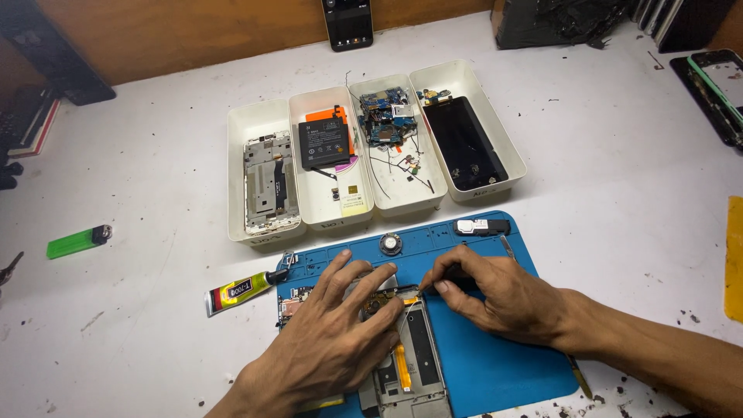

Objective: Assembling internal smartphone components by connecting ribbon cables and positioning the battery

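An opened phone frame (414,364) lies on a blue work mat (495,364) at the near edge of the white table. My left hand (329,344) rests flat on the frame's top half, fingers spread over a circuit board (379,300). My right hand (495,298) pinches a thin dark tool (457,280) with its tip at the board's upper right corner, next to a small orange flex end (412,292). A yellow strip (402,368) runs down inside the frame. Much of the board is hidden under my fingers.
Several white trays (340,217) behind the mat hold a phone frame, a battery (325,143), boards with wires, and a black panel (464,143). A glue tube (240,290) and green lighter (76,241) lie left. A round speaker (391,245) and black module (481,227) sit on the mat.
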